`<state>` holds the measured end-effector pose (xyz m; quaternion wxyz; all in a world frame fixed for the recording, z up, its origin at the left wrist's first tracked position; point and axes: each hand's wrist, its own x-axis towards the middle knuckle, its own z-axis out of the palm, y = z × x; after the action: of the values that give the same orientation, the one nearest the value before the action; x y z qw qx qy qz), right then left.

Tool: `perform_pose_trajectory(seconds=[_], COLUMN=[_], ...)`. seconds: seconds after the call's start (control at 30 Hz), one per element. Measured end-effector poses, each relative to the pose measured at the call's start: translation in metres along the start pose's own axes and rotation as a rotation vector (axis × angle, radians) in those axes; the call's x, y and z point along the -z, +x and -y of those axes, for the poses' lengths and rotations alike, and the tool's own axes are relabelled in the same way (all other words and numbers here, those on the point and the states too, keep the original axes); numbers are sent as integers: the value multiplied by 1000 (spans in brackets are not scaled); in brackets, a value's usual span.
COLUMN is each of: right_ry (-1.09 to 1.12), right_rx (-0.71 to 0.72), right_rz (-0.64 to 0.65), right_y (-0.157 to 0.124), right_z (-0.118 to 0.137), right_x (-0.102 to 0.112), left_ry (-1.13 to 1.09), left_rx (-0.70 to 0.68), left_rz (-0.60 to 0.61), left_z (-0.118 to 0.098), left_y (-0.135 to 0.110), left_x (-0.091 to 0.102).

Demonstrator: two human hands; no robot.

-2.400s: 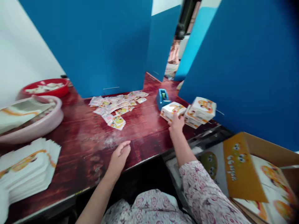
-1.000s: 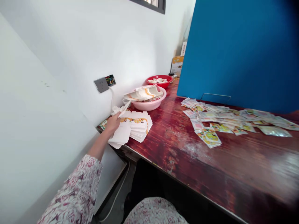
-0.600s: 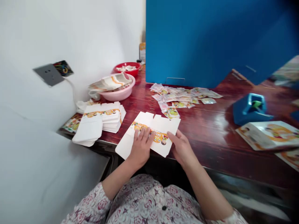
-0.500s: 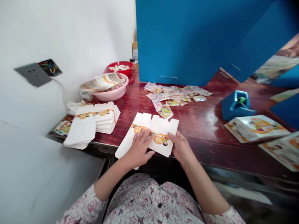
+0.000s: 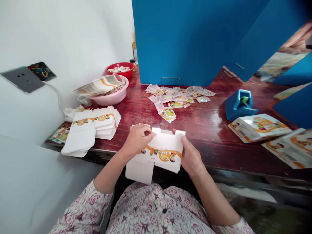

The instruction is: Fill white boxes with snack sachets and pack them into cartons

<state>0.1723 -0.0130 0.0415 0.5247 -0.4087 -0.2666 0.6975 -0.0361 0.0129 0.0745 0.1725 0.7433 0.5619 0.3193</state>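
Both my hands hold one white carton blank (image 5: 161,152) with an orange printed band, lifted over the near edge of the dark red wooden table (image 5: 207,136). My left hand (image 5: 137,138) is closed on its upper left flap. My right hand (image 5: 190,156) grips its right side, thumb on the front. The blank is partly squared up, and a bottom flap hangs down toward my lap. A stack of flat blanks (image 5: 94,125) lies at the table's left end.
Several small printed sachets (image 5: 175,97) are scattered below a blue divider panel (image 5: 185,39). A pink basin (image 5: 109,92) and a red bowl (image 5: 119,69) stand at the back left. A blue tape dispenser (image 5: 240,104) and finished boxes (image 5: 260,125) lie at the right.
My left hand took a blank from the stack and brought it in front of me. Both hands then lifted it off the table and started folding it up; my view swung right.
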Motion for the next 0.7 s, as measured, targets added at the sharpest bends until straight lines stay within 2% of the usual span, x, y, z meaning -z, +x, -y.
perform_pose_trajectory(seconds=[0.1, 0.2, 0.33, 0.47, 0.6, 0.7], right_ry=[84, 119, 73, -55, -168, -180], right_rx=[-15, -54, -82, -221, -256, -211], right_rz=[-26, -4, 96, 238, 376, 421], right_y=[0, -2, -7, -10, -6, 1], right_z=[-1, 0, 1, -6, -12, -5], right_x=[-5, -9, -6, -1, -6, -26], left_ry=[-47, -75, -35, 66, 132, 206], left_rx=[-35, -59, -204, -403, -566, -637], left_rz=[65, 49, -75, -163, -164, -132], left_z=[-4, -12, -22, -33, -52, -71], left_y=[-4, -11, -20, -27, -37, -48], left_x=[4, 9, 20, 28, 41, 58])
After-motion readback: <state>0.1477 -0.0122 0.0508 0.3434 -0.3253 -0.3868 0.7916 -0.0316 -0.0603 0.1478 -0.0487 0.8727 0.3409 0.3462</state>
